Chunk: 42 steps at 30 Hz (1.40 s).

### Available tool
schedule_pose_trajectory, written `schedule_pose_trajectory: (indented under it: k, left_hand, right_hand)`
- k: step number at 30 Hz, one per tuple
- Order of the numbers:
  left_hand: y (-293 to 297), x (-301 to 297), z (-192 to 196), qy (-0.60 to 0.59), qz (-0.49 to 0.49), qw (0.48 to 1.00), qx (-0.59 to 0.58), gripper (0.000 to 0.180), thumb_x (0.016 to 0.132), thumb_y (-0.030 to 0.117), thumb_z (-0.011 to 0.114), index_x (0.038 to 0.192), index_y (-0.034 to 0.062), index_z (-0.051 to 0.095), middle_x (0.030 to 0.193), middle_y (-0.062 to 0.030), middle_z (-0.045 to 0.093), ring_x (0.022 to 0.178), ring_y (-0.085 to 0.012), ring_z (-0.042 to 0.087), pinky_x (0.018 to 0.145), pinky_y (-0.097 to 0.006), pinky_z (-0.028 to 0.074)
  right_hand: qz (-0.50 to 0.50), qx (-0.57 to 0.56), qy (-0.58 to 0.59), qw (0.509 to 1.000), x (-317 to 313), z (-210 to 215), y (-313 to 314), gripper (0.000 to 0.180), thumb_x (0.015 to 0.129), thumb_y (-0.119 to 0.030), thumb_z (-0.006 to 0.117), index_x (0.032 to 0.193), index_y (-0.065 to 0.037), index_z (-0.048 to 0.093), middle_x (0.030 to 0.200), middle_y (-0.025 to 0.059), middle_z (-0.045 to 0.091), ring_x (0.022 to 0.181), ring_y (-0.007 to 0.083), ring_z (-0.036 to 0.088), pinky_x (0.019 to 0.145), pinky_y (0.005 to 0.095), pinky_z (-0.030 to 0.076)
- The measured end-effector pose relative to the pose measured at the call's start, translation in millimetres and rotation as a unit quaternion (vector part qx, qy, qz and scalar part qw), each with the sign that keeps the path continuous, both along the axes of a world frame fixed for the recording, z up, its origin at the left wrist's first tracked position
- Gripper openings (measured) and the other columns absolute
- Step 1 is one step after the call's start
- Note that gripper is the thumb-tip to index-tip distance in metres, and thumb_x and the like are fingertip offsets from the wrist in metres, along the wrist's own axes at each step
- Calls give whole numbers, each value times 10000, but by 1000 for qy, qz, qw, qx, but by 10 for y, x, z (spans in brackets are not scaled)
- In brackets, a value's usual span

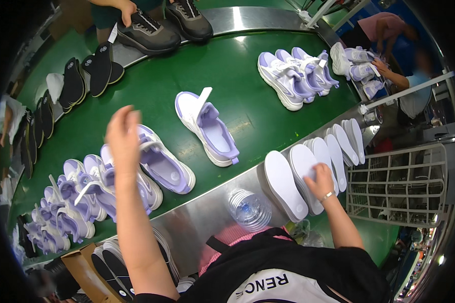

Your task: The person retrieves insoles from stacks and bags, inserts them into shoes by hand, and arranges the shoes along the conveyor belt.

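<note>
While left hand (123, 140) blurs at 9 o'clock, right hand (322, 183) likely picks white insole (300, 163) at 4 o'clock; can't tell either grip; needs single-layer pinch.

Left hand (123, 136), blurred, is over the right end of a row of lilac-and-white shoes (75, 222) on the green table (237, 76), contact unclear; right hand (320, 182), fingers parted, rests at the upper right edge of a white insole (302, 169) in a line of stacks along the metal border (202, 217). One lilac shoe (207, 130) sits alone mid-table, upright, strap raised, with more shoes (280, 76) grouped beyond it toward the right. Clear bottle (248, 208) stands left of the stacks; across the table, a co-worker's hand (128, 12) touches a dark shoe (146, 34), near black insoles (73, 83).
</note>
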<state>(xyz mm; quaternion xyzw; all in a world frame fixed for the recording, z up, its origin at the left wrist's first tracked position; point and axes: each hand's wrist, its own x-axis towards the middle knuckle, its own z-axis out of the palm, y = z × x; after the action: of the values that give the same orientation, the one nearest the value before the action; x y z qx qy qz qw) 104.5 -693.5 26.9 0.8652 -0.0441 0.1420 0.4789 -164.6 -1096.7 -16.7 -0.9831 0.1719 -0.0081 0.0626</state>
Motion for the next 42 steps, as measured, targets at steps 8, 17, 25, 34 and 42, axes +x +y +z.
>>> schedule_pose_trajectory:
  k: [8,17,25,34,42]
  left_hand:
    - [-1096,50,-728,113,-111,982,105,284,730,230,582,906,32,478,831,-188,576,773,-354,554,675,-415,438]
    - [-1062,-176,-741,197,-96,975,34,312,729,310,547,884,40,533,779,-170,596,772,-341,569,683,-407,442]
    - [-1071,-323,-758,150,-64,984,70,248,751,269,542,847,41,533,717,-181,593,694,-364,570,635,-435,446]
    - [-1065,-338,-861,169,-9,984,63,211,764,205,533,844,11,506,698,-210,580,680,-386,563,618,-456,443]
    - [-1026,-356,-832,198,-14,979,50,246,768,229,541,836,-5,505,725,-216,573,718,-387,551,638,-429,425]
  right_hand:
    - [-68,8,88,994,-218,109,215,513,549,-336,722,893,-41,481,860,151,547,817,319,530,711,393,409]
    - [-130,584,84,797,573,715,483,211,772,-203,526,748,3,558,615,12,530,548,89,511,492,203,393]
    - [256,44,167,951,1885,-146,1678,305,669,-294,537,794,-28,618,857,169,579,779,298,571,667,389,451]
    - [304,-49,288,907,1548,532,1559,228,667,-202,541,822,-39,578,870,161,549,752,287,567,652,383,462]
    - [329,-27,217,919,1978,-296,1817,154,708,-72,488,771,-20,619,828,179,593,808,285,586,692,359,479]
